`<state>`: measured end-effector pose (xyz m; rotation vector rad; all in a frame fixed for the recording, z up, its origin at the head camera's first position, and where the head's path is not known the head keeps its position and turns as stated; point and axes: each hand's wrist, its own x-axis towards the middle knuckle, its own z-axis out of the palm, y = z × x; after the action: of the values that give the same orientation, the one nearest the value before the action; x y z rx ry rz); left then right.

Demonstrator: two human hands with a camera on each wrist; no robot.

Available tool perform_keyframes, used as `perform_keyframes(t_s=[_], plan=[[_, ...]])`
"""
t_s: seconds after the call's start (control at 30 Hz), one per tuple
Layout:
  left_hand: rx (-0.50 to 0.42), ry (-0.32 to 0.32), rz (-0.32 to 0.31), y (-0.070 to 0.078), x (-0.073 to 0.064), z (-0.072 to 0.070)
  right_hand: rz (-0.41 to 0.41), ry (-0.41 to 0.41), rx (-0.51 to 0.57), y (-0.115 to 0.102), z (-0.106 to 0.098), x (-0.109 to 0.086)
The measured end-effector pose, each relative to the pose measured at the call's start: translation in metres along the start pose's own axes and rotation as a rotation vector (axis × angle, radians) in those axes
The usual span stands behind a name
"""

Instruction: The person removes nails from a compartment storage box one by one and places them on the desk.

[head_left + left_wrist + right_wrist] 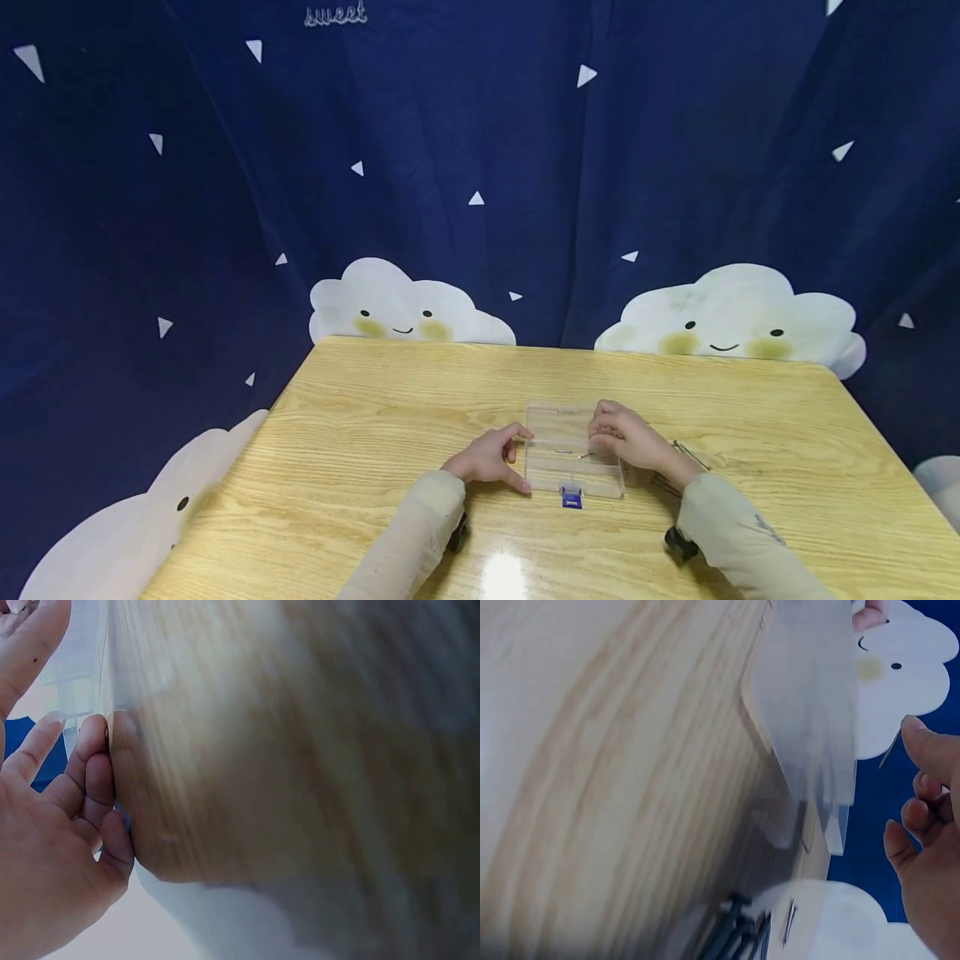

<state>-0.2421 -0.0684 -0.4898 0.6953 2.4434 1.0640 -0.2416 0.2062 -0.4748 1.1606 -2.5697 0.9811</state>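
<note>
A clear plastic compartment box [573, 481] with a blue latch [572, 498] lies uncovered on the wooden table. My left hand [491, 457] is at its left side, thumb and index finger spread along the edge and fingertips right at the wall. In the left wrist view, the other fingers of the left hand [52, 825] are bent beside the box. Above the right part of the box is my right hand [626, 435]. In the right wrist view, it pinches a thin nail-like metal piece [889, 748] at the thumb tip. A small metal piece [564, 452] lies in a middle compartment.
Several thin metal nail-like pieces [690, 454] lie on the table right of the box, under and beside the right forearm. The wooden table [375, 400] ends at a dark blue curtain [420, 125] printed with clouds and triangles.
</note>
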Motion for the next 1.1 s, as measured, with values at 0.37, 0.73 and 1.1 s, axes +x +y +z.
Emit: perform_keyframes(t_s=[0.37, 0.73, 1.1], plan=[[-0.003, -0.003, -0.004, -0.001, -0.001, 0.0, -0.004, 0.103, -0.077, 0.012, -0.02, -0.013], [-0.012, -0.007, 0.016, 0.002, -0.002, -0.001, 0.141, 0.08, -0.133, 0.026, -0.036, -0.027], [-0.006, -0.003, 0.011, 0.0, 0.0, -0.001, 0.27, 0.021, -0.204, 0.049, -0.031, -0.031]])
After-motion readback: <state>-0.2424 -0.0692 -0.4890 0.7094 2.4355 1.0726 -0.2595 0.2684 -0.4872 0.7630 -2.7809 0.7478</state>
